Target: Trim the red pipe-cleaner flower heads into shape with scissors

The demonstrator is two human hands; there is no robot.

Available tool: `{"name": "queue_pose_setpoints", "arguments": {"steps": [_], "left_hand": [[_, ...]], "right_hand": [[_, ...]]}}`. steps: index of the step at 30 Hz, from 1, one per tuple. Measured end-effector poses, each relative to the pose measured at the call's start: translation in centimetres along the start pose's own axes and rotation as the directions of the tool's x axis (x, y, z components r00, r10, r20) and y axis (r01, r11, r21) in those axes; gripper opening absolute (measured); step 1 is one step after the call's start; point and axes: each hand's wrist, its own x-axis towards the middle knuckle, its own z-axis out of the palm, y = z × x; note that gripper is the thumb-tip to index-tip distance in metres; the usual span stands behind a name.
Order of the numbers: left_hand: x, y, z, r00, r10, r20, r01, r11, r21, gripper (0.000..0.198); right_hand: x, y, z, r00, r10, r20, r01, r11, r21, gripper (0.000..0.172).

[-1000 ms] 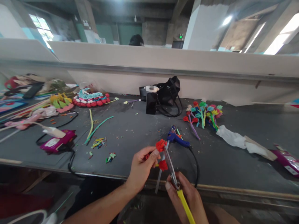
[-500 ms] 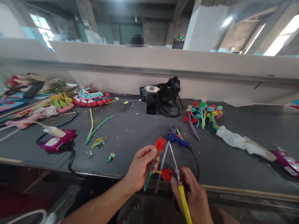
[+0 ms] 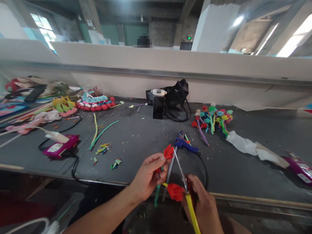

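My left hand pinches a small red fuzzy flower near its head; a green stem hangs below the fingers. A second red flower on a short yellow stem juts out under the same hand, towards my right hand. Closed in my right hand is a long thin metal tool with a yellow handle; its kind is unclear. The tool's tip reaches close to the upper flower. Just beyond lies a blue glue gun, with a translucent glue stick pointing back towards me.
Colourful fuzzy flowers lie in a bunch at right. A black phone stands before a black bag. Stem scraps, a green stem piece and a purple power strip are on the left.
The lower red flower has swung down and shows more fully. The upper flower has shifted slightly right, closer to the tool's tip. Both hands keep their holds.
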Motion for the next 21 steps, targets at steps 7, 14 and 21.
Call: {"name": "queue_pose_setpoints", "arguments": {"steps": [7,14,21], "left_hand": [[0.2,-0.2,-0.2,0.999,0.015,-0.039,-0.016,1.0,-0.023,0.029],[0.3,-0.4,-0.5,1.0,0.016,-0.017,-0.017,0.999,-0.043,0.024],[0.1,-0.1,0.0,0.999,-0.026,-0.022,0.026,1.0,-0.005,0.027]], "right_hand": [[0.6,-0.9,-0.5,0.999,0.005,-0.04,-0.003,0.999,0.04,0.021],[0.8,-1.9,0.1,0.995,0.093,0.045,-0.101,0.97,0.222,0.02],[0.7,-2.4,0.3,0.986,0.166,0.015,-0.162,0.933,0.322,0.02]]}}
